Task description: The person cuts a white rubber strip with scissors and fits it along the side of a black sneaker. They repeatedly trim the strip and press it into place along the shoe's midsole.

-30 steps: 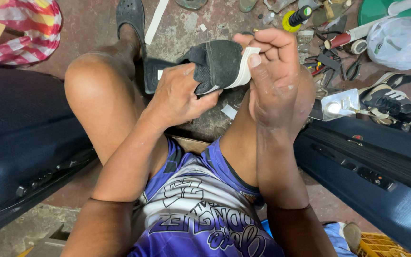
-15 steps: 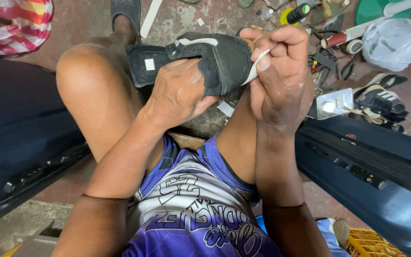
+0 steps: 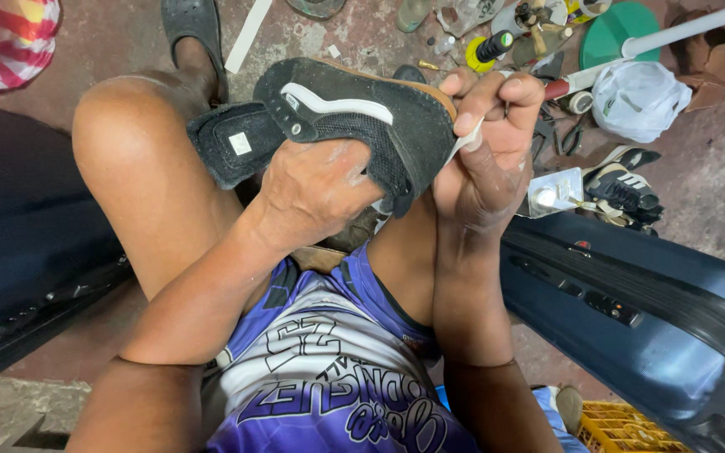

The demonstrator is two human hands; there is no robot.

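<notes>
My left hand (image 3: 316,193) has its grip wrapped up under the black shoe (image 3: 354,126), palm against the fabric side, fingers tucked beneath where I can't see them. The shoe lies across my knees with its long axis running left to right: one end points out over my left knee (image 3: 119,126), the other butts against my right hand (image 3: 488,159). So the working end sits straight to the right of my left grip, and my right hand is the nearer one to it. My right grip is pressed together, thumb and forefinger pinching a thin white strip (image 3: 466,143) right at the shoe's edge; it may be a blade or a scrap of stiff material, I can't tell. A second dark shoe (image 3: 232,147) rests behind the first, touching it. Past my right hand, on the floor (image 3: 362,42), lie scattered tools (image 3: 547,50), a white bag (image 3: 635,99), and a dark suitcase (image 3: 639,310) at my right thigh.
</notes>
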